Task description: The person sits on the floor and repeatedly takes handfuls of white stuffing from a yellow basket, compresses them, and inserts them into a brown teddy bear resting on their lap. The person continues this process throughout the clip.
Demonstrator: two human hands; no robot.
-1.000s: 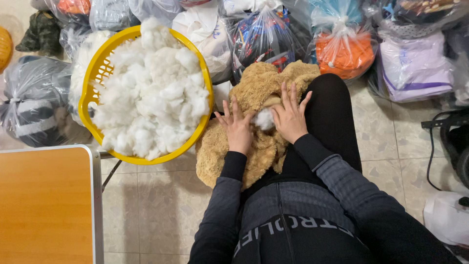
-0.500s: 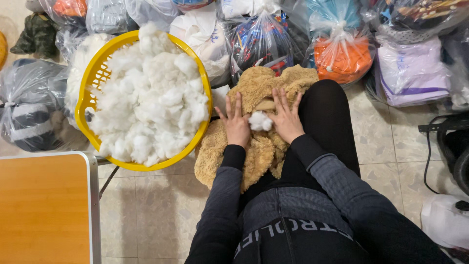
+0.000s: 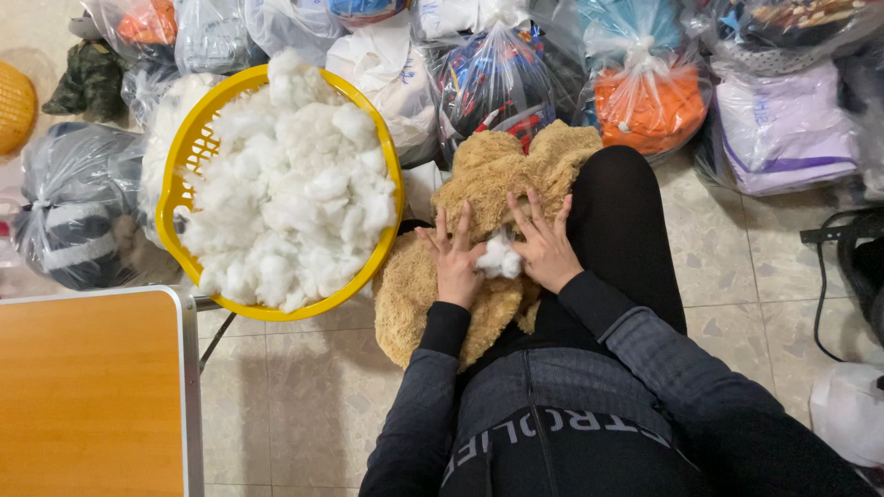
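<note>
A tan plush toy skin [image 3: 479,179] lies across my lap and left thigh. A tuft of white stuffing [image 3: 501,260] shows at its opening, between my two hands. My left hand [image 3: 453,260] presses flat on the plush with fingers spread, thumb at the tuft. My right hand [image 3: 545,244] rests on the plush just right of the tuft, fingers spread, thumb side against it. A yellow plastic basket [image 3: 189,152] heaped with white stuffing [image 3: 290,184] stands to my left.
Several clear plastic bags of fabric and toys [image 3: 649,92] line the far side on the tiled floor. An orange-topped table [image 3: 87,396] stands at lower left. A black cable [image 3: 824,285] and a white object [image 3: 852,414] lie at the right.
Both hands have shifted slightly on the plush and drawn closer around the white tuft. The view has moved a little.
</note>
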